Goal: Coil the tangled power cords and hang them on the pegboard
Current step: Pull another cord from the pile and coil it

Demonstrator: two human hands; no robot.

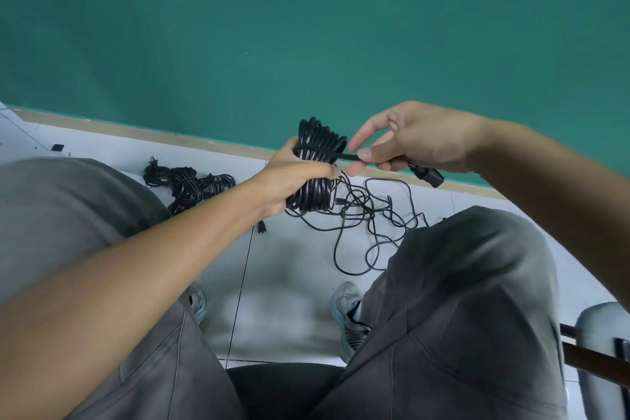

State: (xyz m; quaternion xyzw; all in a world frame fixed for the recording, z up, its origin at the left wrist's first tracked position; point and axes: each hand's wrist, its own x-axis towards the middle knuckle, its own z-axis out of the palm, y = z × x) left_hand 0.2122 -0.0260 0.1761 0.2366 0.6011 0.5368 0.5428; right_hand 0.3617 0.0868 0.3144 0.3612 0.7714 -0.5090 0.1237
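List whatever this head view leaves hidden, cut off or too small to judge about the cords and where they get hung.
- Pegboard: not in the head view; only a green wall shows.
- Coiled cord: its middle is covered by the left hand.
- Plug: partly hidden under the right hand; type unclear.
- Loose cords on the floor: their right part runs behind the right knee; count unclear.
- Bundled cords: too small to count.

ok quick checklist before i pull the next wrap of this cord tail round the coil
1. Left hand grips the coiled cord round its middle: ok.
2. Right hand pinches the cord tail near the coil: ok.
3. Plug hangs free past the right hand: ok.
4. Tail free of the loose tangled cord on the floor: cannot tell.
5. Finished bundles lie apart at the left: ok.
6. Pegboard in view: not ok.
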